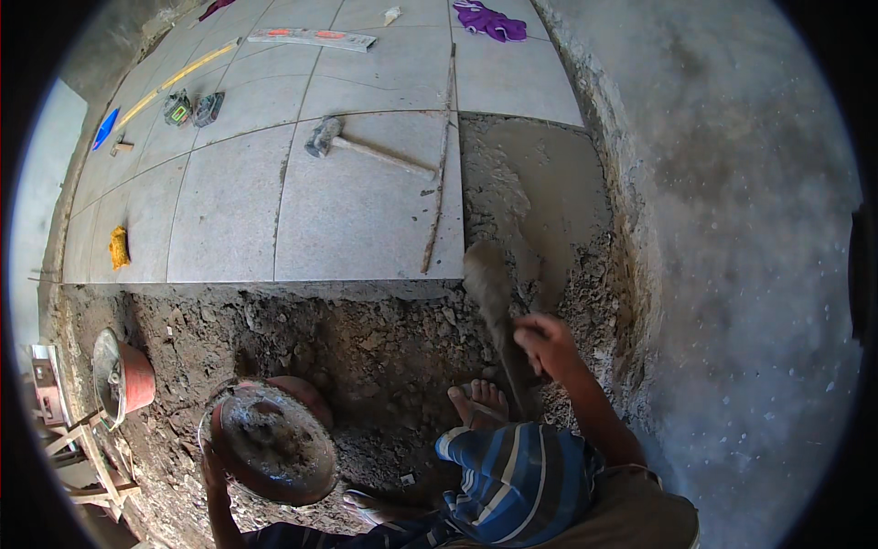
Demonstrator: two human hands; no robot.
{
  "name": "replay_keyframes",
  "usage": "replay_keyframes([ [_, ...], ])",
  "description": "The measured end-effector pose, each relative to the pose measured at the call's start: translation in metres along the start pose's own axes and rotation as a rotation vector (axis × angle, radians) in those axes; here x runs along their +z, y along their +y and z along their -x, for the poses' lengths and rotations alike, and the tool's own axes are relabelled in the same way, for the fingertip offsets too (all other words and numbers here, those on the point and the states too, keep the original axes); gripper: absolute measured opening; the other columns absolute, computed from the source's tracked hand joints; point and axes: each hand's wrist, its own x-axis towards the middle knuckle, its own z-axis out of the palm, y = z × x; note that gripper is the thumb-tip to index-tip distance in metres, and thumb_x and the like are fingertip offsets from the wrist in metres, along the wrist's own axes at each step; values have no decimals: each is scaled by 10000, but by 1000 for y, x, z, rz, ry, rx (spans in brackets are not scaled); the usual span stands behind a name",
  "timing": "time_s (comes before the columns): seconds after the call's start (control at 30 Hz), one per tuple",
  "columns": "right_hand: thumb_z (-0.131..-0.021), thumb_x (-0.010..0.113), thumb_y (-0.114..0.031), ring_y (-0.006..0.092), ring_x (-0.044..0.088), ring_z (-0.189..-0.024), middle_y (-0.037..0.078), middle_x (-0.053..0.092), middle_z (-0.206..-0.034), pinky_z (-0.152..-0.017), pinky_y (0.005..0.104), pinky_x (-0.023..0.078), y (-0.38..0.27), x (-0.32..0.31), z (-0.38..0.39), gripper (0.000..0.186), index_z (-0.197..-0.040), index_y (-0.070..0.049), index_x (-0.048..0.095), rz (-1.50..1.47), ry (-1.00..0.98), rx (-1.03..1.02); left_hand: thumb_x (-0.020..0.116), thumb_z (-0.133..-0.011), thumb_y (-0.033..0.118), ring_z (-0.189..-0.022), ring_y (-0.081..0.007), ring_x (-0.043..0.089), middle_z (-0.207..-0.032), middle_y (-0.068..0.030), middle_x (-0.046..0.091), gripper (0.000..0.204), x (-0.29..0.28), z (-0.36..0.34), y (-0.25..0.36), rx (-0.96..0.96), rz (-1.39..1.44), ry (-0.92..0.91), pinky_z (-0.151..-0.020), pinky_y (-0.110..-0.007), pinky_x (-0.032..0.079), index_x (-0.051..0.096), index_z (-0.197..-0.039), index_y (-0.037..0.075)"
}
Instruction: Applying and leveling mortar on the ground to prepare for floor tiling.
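My right hand (546, 346) is closed on what looks like a mortar-coated trowel (489, 279). Its broad end, slightly blurred, lies over the tile corner beside a patch of wet mortar (562, 174). At the lower left, my left hand (212, 460) grips the rim of a tilted reddish bucket (315, 471). The bucket's mouth faces up toward me, and wet mortar coats its inside. My left fingers are partly hidden by the rim. A mallet (375, 156) and a thin stick (441, 174) lie on the tile nearest the mortar.
Grey tiles (224, 220) cover the far floor, bearing a level (311, 38), a yellow strip (178, 78), a tape measure (176, 110), a yellow sponge (119, 247) and purple cloth (491, 20). Rough soil (366, 343) surrounds my feet. Another bucket (137, 378) stands left; a wall (741, 229) rises right.
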Motion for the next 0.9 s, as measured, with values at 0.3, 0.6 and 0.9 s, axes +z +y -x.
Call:
replay_keyframes([
  [0.3, -957, 640, -314, 160, 519, -447, 24, 543, -616, -443, 354, 438, 17, -54, -13, 280, -1111, -80, 653, -178, 68, 181, 391, -998, 614, -1282, -262, 529, -1453, -76, 516, 735, -9, 10, 3, 38, 389, -435, -1041, -397, 440, 389, -1503, 80],
  [0.6, -935, 609, -341, 392, 678, -769, 156, 694, -892, -652, 525, 541, 21, -71, -76, 287, -1107, -112, 590, 1115, 240, -317, 383, -1003, 619, -1344, -268, 475, -1509, -85, 461, 745, -1, 6, 4, 107, 400, -387, -1096, -387, 379, 360, -1520, 84],
  [0.9, -930, 588, -328, 429, 667, -821, 174, 694, -885, -714, 555, 525, -29, -109, -210, 276, -1082, -98, 565, 1129, 250, -242, 406, -936, 727, -1409, -320, 392, -1566, -103, 375, 885, 8, 31, 15, -46, 351, -204, -1141, -426, 339, 241, -1575, 137],
])
